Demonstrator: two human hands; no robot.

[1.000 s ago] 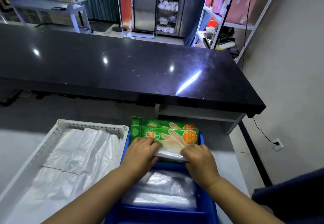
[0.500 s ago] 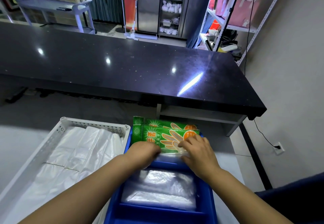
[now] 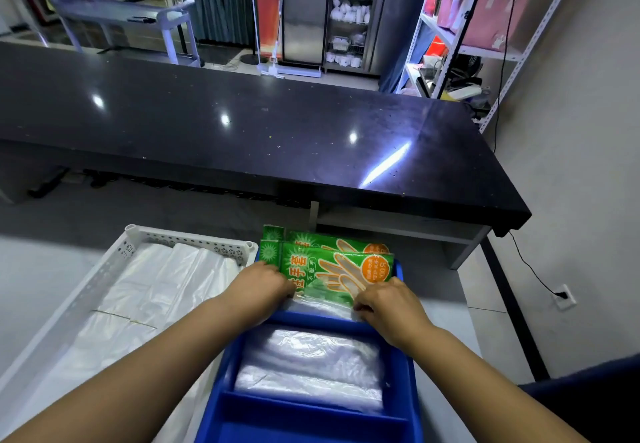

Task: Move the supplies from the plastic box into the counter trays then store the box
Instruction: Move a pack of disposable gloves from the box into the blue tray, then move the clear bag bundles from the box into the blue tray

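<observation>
A blue divided tray (image 3: 221,383) lies on the grey counter in front of me. Its far compartment holds green glove packs (image 3: 332,262) standing tilted toward the back. My left hand (image 3: 259,290) grips the front pack's lower left edge. My right hand (image 3: 388,307) pinches its lower right corner. Clear folded plastic bags (image 3: 308,366) fill the tray's middle compartment. The plastic box is not in view.
A white perforated tray (image 3: 187,240) with white plastic bags (image 3: 145,297) sits to the left, touching the blue tray. A black glossy countertop (image 3: 242,131) rises behind. Metal shelving (image 3: 485,51) stands at the back right; a wall socket (image 3: 562,295) is low on the right.
Both hands stayed at the front green pack. My right hand slid from lying flat on it to pinching its lower right corner; the pack stands more upright.
</observation>
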